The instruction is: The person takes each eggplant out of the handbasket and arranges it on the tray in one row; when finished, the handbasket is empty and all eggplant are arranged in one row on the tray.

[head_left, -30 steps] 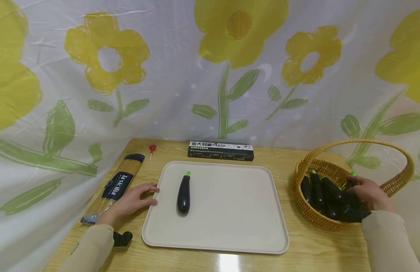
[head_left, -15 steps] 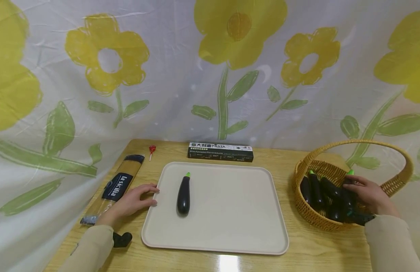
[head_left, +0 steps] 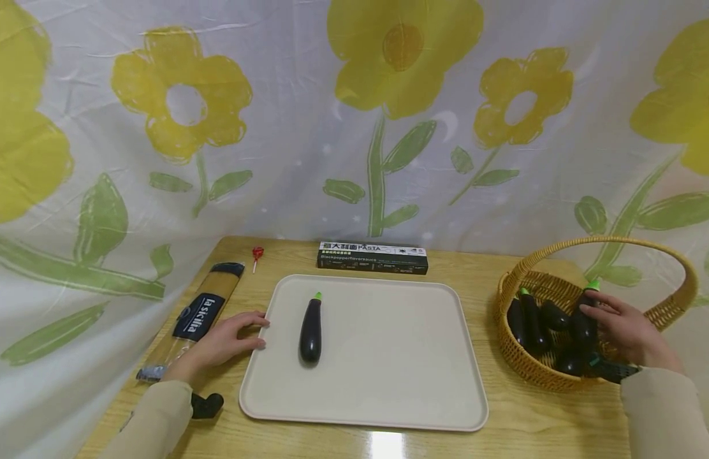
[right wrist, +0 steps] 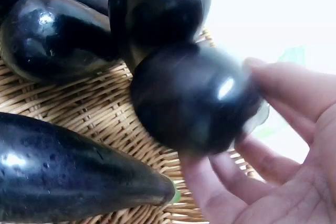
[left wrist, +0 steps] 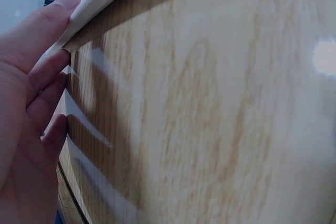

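Observation:
My right hand (head_left: pixel 630 328) grips a dark purple eggplant (head_left: pixel 584 324) with a green tip, inside the wicker basket (head_left: pixel 518 358) on the right. In the right wrist view the thumb and fingers wrap this eggplant (right wrist: pixel 191 100); other eggplants (right wrist: pixel 58 35) lie around it. Over on the left, my left hand (head_left: pixel 231 341) has its fingers extended at the left rim of the cream tray (head_left: pixel 394 357). The left wrist view puts the thumb of that hand (left wrist: pixel 26 93) over the tray edge. A single eggplant (head_left: pixel 311 335) lies on the tray's left part.
Behind the tray lies a black pasta box (head_left: pixel 372 260). A pasta packet (head_left: pixel 198 312) and a red lollipop (head_left: pixel 257 253) are at the left of the wooden table (head_left: pixel 538 421). The basket's tall handle (head_left: pixel 607 240) arches above the right hand. A flowered cloth (head_left: pixel 285 159) hangs behind.
In the basket, the gripped eggplant has tilted up and risen a little, and the right hand has shifted slightly right. The left hand and the tray's eggplant stay put.

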A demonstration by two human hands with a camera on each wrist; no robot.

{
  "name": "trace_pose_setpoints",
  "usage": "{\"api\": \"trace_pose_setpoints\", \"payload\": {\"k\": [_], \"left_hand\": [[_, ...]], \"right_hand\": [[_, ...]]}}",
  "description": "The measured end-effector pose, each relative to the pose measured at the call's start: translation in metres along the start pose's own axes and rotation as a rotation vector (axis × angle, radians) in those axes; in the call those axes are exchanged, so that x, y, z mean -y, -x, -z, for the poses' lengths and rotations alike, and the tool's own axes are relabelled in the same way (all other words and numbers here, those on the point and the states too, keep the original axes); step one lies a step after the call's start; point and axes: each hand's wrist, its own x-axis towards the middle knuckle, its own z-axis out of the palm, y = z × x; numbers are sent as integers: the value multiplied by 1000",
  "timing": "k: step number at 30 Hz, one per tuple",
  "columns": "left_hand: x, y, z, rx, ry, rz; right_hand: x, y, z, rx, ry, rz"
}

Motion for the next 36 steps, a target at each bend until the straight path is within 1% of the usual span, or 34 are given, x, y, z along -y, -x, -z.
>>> {"api": "trace_pose_setpoints", "payload": {"k": [3,9,14,18,21,24,28,31,36], "left_hand": [[-1,0,0,4,8,3],[-3,2,1,7,13,5],[-2,3,2,11,15,15],[-1,2,1,6,14,18],[0,0,0,8,13,15],[-1,0,1,9,18,27],[-3,0,1,11,20,40],[-4,1,1,6,19,35],[-5,4,1,-7,17,13]], "right_hand": [[5,1,1,14,-74,-20],[20,4,-3,51,-19,-32],[28,6,-5,58,18,-26],[32,10,-7,63,54,-11],[38,17,-11,55,91,11],[46,26,-18,51,130,44],[53,42,-33,57,170,83],[54,55,-47,57,175,89],[56,74,-69,64,178,71]]}}
